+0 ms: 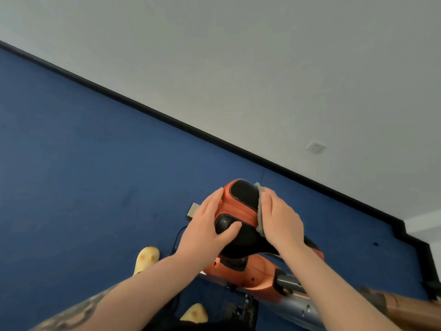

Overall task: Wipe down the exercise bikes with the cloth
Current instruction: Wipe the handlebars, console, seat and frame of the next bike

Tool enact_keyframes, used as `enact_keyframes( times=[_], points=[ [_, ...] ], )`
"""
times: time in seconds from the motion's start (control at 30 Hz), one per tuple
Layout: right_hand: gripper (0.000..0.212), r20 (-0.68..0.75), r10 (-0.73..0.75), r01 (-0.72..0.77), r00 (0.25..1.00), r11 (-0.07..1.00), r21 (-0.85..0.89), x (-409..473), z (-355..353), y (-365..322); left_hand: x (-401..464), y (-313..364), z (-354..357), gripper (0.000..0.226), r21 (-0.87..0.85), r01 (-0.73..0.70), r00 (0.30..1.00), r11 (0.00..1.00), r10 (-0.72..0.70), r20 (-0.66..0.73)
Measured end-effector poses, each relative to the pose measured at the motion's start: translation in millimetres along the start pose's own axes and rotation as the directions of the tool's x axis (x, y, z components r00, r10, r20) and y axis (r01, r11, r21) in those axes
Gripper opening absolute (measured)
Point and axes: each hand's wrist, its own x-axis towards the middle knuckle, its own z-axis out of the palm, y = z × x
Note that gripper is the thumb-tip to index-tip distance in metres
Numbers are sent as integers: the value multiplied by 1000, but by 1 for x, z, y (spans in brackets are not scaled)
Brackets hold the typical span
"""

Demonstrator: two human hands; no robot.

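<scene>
A view from a head-worn camera looks steeply down at a person's two bare forearms reaching to the saddle (241, 211) of an orange and black exercise bike (260, 274), which stands on a blue carpeted floor (83, 175) close to a grey wall (238, 68) with a black skirting board (167, 118) and a white wall socket (316, 146). The left hand (210, 225) lies on the saddle's left side, fingers fairly straight and thumb resting on the black padding, steadying it rather than gripping. The right hand (280, 218) presses a grey cloth (260, 212) flat against the saddle's right side; only the cloth's edge shows beside the fingers, which lie spread over it, not curled round it. The wiping seems to be at the seat, with the frame below apparently not yet reached. Two yellow slippers (145, 259) show near the bottom left. The risk from here: since the cloth is pinned only by palm pressure, it could slip out and drop to the carpet on a fast stroke, and a hard sideways push might turn or rock the saddle if the left hand eases off
</scene>
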Motion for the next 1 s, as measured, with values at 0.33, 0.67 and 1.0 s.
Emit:
enact_keyframes(
  times=[0.33, 0.67, 1.0],
  points=[
    [43, 181, -182, 173, 966, 983, 63, 24, -2, -28, 2, 1, -3, 85, 55, -16, 1000, 998, 16, -2],
    [41, 84, -344, 337, 935, 937, 87, 23, 6, -32, 7, 1, -10, 82, 177, -103, 994, 979, 97, 47],
    [46, -134, -75, 57, 988, 989, -135, -22, 15, -39, 62, 29, -13, 27, 172, -345, 935, 923, 323, 147]
  ],
)
